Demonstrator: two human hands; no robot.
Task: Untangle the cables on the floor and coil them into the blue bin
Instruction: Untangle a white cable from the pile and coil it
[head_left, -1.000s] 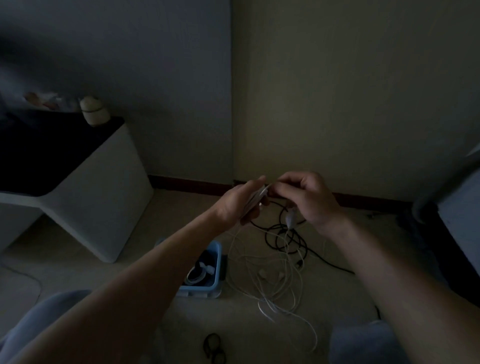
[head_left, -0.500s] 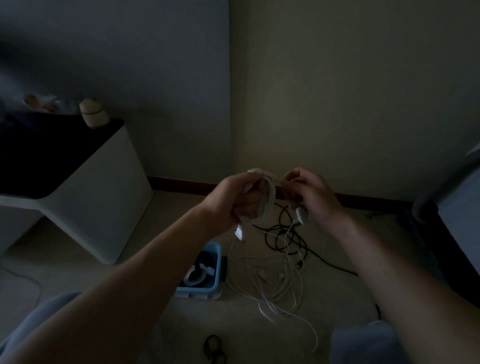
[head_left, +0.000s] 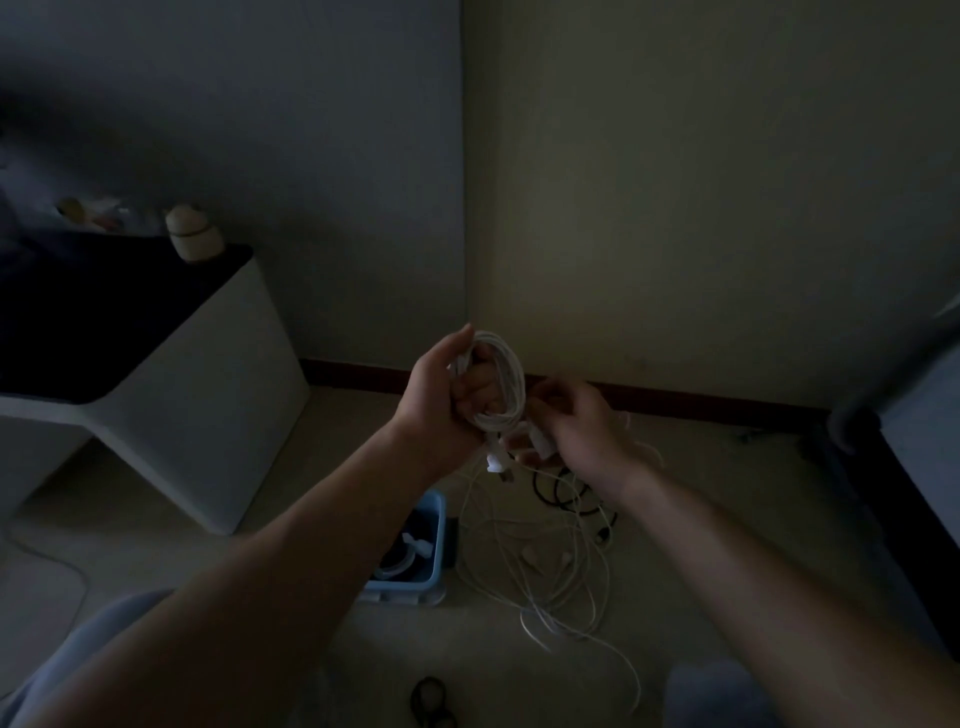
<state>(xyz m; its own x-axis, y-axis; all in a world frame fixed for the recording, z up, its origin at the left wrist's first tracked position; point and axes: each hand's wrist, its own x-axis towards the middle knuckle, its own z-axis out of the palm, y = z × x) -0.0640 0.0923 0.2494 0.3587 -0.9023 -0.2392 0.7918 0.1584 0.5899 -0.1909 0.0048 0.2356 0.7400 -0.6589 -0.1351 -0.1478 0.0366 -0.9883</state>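
The left hand (head_left: 441, 400) is raised in front of the far wall corner, its fingers curled through a loop of thin white cable (head_left: 511, 374) wound into several turns. The wrapped fingers seem to act as a former that keeps the turns the same size. One short white connector (head_left: 496, 460) dangles below this hand.

Just to its right, the right hand (head_left: 587, 431) has its fingers bent around a small white plug (head_left: 541, 444), apparently the loose tail, probably to tuck it in so the coil does not spring apart. Dim blur hides the exact pinch.

Below, on the pale carpeted floor (head_left: 343, 415), the open blue plastic bin (head_left: 439, 525) already holds a coiled white lead (head_left: 397, 564). A loose tangle of white wires (head_left: 561, 577) and a black cord (head_left: 563, 496) lie to the bin's right, not yet sorted.
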